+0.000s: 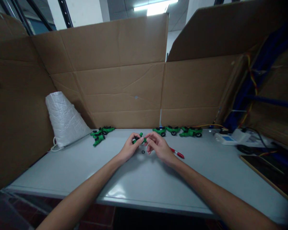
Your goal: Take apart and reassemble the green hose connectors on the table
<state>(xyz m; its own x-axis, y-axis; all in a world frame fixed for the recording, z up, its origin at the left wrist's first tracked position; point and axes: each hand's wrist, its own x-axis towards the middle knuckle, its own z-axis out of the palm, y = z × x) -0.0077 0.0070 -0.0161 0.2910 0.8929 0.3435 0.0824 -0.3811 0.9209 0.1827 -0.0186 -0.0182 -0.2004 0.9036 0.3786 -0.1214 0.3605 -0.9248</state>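
Observation:
My left hand (130, 147) is closed around a small green plastic piece with black parts (135, 140), partly hidden by the fingers. At the piece's right end, a round green opening faces my right hand (158, 146). The thumb and fingertips of that hand are pinched together beside this end; what sits between them is too small to make out. A little black ring (143, 152) lies flat on the table just below the hands. Behind my right wrist is a red marker (177, 153), partly covered by the hand.
Similar green pieces with black parts lie at the back left (99, 139) and back right (174, 130). A white foam-wrapped bundle (64, 119) leans at left. Cardboard walls (120, 86) enclose the grey table (86, 179). A power strip (227, 139) and dark board (266, 172) occupy the right.

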